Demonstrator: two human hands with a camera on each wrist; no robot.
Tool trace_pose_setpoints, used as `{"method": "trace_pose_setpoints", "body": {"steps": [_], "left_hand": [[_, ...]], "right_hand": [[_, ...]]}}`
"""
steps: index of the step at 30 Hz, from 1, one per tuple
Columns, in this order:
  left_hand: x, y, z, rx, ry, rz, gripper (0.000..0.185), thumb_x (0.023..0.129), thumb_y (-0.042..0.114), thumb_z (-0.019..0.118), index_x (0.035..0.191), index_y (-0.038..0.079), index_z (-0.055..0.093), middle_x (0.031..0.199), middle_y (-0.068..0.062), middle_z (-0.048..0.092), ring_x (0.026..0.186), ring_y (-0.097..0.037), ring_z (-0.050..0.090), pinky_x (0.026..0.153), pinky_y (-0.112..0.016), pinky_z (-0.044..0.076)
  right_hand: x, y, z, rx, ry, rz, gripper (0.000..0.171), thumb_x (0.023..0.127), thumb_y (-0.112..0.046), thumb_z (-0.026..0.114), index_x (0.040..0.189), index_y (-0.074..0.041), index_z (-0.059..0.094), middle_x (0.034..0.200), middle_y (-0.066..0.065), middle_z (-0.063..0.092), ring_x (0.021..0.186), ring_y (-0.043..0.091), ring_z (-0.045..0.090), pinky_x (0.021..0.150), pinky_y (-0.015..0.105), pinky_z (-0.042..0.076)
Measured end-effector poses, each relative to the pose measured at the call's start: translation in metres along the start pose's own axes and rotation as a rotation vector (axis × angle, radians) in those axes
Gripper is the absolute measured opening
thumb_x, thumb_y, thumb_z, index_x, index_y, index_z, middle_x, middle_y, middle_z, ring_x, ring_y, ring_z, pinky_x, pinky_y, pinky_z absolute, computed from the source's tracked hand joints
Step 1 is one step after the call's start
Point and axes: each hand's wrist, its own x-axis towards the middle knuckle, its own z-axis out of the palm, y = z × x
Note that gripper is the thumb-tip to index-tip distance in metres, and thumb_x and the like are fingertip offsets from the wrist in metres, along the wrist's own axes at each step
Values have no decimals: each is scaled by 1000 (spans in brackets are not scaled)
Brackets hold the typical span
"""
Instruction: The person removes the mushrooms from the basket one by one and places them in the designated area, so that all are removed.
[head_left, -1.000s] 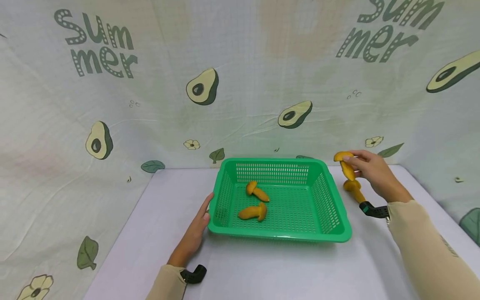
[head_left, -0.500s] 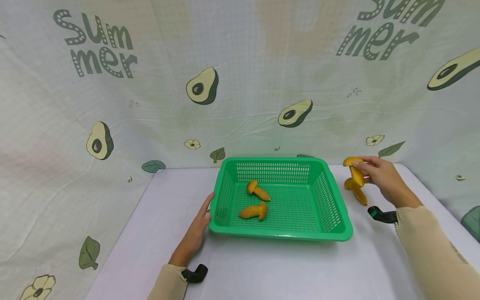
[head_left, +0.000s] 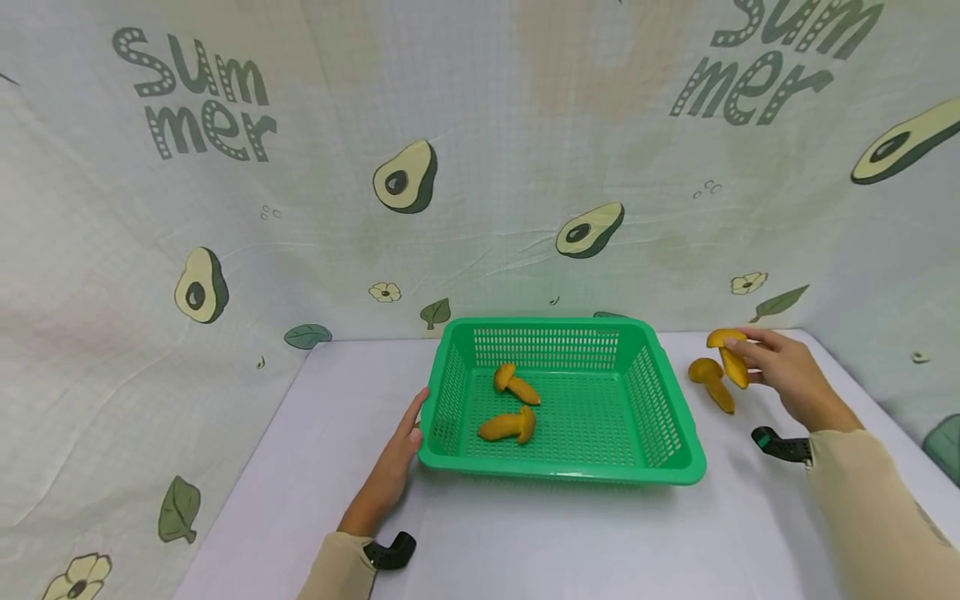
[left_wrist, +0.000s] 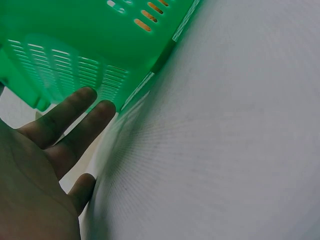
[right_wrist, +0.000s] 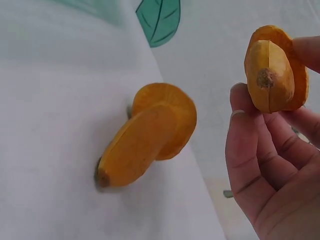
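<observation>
Right hand: our right hand [head_left: 783,375] pinches a yellow-orange toy mushroom half [head_left: 730,357] between thumb and fingers [right_wrist: 260,165], holding it just above the white counter [head_left: 525,542], to the right of the green perforated plastic basket [head_left: 450,392].
Left hand: our left hand [head_left: 393,462] rests with straight fingers [left_wrist: 75,107] against the basket's left wall, steadying it, gripping nothing.
Held piece: it hangs clear of the counter, close beside a second loose mushroom piece [head_left: 712,382] that lies flat outside the basket; the two look near but apart.
Step in hand: we judge that mushroom pieces are being moved between basket and counter; which way cannot be told from this moment alone.
Next move: either way, we think it calls for a firm pinch on the small smooth piece, clearing the basket's raised right rim, and care not to knock the piece lying alongside.
Count: four mushroom pieces in all, two inside the basket [head_left: 512,382] [head_left: 508,426], one on the counter, one in our fingers; one basket; two hands.
</observation>
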Motion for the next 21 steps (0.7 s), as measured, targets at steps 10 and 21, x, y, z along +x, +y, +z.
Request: {"method": "trace_pose_setpoints", "body": {"steps": [10, 21], "left_hand": [[0, -2, 2, -22, -2, -5, 54, 110, 32, 27, 162, 31, 15, 166, -7, 15, 147, -41, 22, 109, -74, 10], [0, 0, 2, -19, 3, -8, 54, 109, 34, 27, 162, 31, 16, 166, -6, 16, 147, -41, 22, 109, -75, 10]], "right_hand": [[-3, 19, -8, -27, -14, 62, 80, 101, -55, 50, 148, 8, 36, 128, 23, 51, 89, 9, 56, 71, 20, 54], [-7, 38, -13, -20, 2, 130, 83, 102, -54, 47, 148, 13, 31, 133, 32, 44, 105, 36, 52, 66, 17, 53]]}}
